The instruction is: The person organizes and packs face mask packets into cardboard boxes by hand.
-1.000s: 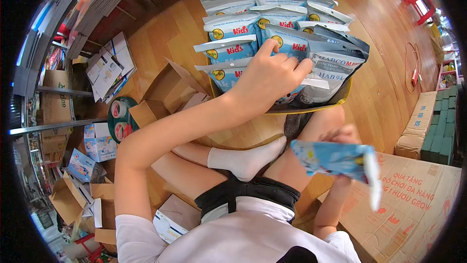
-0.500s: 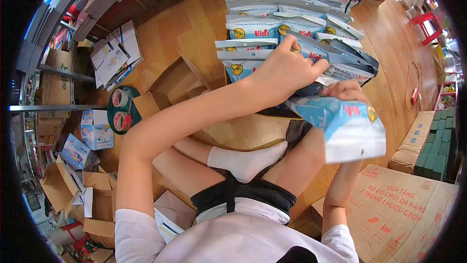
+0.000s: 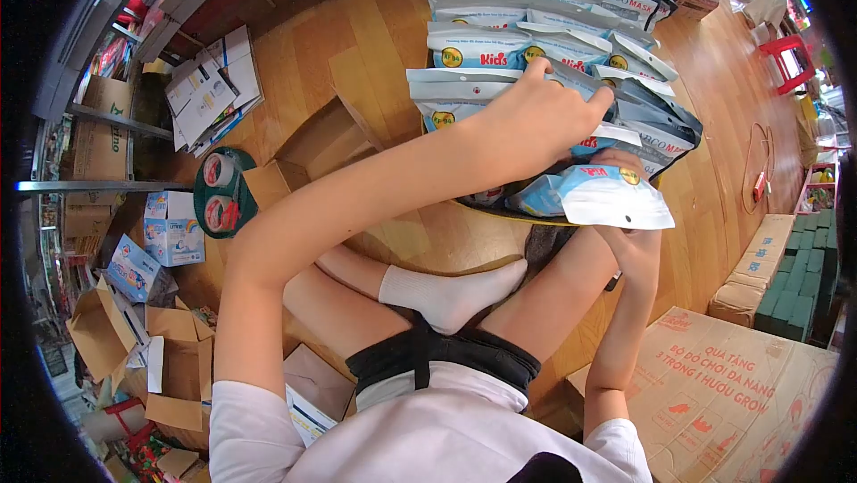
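Observation:
My left hand [image 3: 540, 121] reaches over the rows of packets, its visible fingers apart and touching the tops of blue-and-white Kids packets [image 3: 562, 50]. Closer to me, my right hand [image 3: 636, 246] is closed on one Kids packet [image 3: 594, 193], its white end toward me. This packet lies low over the near end of the rows and hides part of the hand. Dark grey Habcomask packets [image 3: 656, 130] stand beside the Kids ones on the right. The container under the packets is mostly hidden.
An open cardboard box [image 3: 326, 148] and a green holder with tape rolls [image 3: 219, 193] are on the left. Papers [image 3: 214, 90] lie on the floor beyond. My crossed legs are below the packets. At the right are a large printed carton [image 3: 732, 385] and a red stool [image 3: 786, 63].
The packet in my right hand has moved up and away from me, down onto the near end of the rows. My left hand's fingers have spread and shifted slightly forward.

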Available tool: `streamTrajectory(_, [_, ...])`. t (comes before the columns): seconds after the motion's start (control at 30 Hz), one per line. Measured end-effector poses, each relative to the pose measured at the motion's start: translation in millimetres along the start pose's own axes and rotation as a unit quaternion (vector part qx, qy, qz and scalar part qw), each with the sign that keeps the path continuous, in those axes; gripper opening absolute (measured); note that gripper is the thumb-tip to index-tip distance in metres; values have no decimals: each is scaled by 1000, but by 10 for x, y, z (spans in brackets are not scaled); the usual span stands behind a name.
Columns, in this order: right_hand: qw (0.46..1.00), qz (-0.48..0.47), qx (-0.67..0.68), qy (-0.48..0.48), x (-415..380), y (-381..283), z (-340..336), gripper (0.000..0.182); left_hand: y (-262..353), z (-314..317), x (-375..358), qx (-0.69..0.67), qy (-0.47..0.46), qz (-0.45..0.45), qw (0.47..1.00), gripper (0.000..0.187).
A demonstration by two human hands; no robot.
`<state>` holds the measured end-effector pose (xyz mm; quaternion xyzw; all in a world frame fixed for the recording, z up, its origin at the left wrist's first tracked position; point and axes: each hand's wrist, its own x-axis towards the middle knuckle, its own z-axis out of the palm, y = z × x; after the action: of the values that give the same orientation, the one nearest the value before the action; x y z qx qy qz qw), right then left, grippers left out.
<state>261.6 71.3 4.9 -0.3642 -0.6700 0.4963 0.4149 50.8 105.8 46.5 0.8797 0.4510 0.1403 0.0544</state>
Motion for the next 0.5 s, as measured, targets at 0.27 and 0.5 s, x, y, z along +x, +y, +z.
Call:
streamTrajectory(0.27, [987, 18, -157, -16, 63, 14, -55, 42, -83, -110, -14, -19, -32, 35, 999, 21])
streamTrajectory(0.5, [969, 15, -241, -43, 86, 100, -66, 41, -53, -99, -36, -56, -44, 10, 997, 17])
